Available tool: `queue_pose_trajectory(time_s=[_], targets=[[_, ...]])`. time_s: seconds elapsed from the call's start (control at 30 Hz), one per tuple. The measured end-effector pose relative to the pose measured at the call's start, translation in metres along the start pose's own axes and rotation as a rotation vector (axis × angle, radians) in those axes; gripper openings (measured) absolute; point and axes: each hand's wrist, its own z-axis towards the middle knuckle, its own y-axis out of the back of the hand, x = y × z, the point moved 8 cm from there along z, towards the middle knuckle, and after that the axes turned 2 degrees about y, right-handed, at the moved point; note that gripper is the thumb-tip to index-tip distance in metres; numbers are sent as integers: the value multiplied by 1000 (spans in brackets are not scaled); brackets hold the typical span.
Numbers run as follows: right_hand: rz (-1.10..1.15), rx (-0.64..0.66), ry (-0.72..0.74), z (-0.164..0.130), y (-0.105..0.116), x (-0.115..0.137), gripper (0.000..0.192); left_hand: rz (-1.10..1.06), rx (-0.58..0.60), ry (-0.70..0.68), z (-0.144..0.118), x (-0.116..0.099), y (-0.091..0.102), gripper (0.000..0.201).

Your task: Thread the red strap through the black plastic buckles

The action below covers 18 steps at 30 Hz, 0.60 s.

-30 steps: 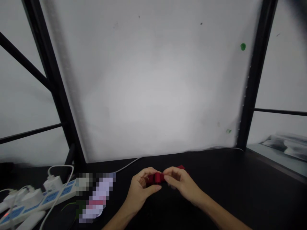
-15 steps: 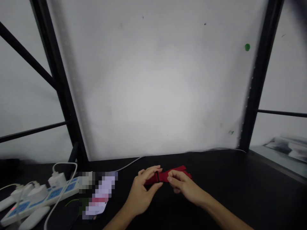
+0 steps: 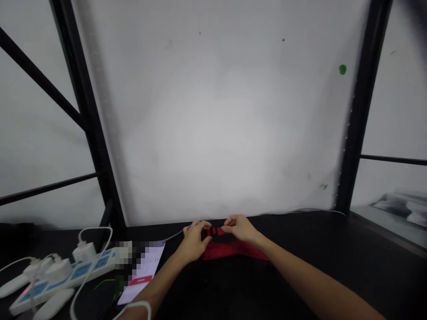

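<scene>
A red fabric strap (image 3: 222,252) with black parts lies on the black tabletop, curving round in a loop. My left hand (image 3: 194,240) is at the strap's left end. Its thumb and fingers span a narrow piece with black bands, gripping it at its edges. My right hand (image 3: 240,229) pinches the far strip of the strap just to the right of those bands, thumb against forefinger. The near strip runs to the right and passes behind my right forearm. What lies under my right fingertips is hidden.
To the left, a white power strip (image 3: 110,262) holds several plugs and white cables. Beside it is a partly blurred phone (image 3: 147,266) with a lit screen. A white cable (image 3: 143,304) crosses my left forearm. Black frame posts and a pale panel (image 3: 213,133) stand behind the table.
Both hands have moved farther back toward the panel. The strap has gone from a bunched, flat strip to a wider loop, and my right hand has shifted slightly left along it.
</scene>
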Motion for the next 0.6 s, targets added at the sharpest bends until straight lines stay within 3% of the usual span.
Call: queue_pose_trajectory(time_s=[0.17, 0.3, 0.43, 0.6], targets=[[-243, -41, -93, 21, -19, -14, 8, 20, 62, 113, 19, 32, -23, 15], [-383, -54, -102, 16, -24, -16, 14, 9, 125, 92, 20, 36, -31, 11], [-441, -34, -79, 4, 3, -13, 34, 24, 147, 29, 11, 23, -23, 15], [-472, 185, 54, -26, 40, -20, 32, 56, 266, -65, -12, -2, -26, 22]])
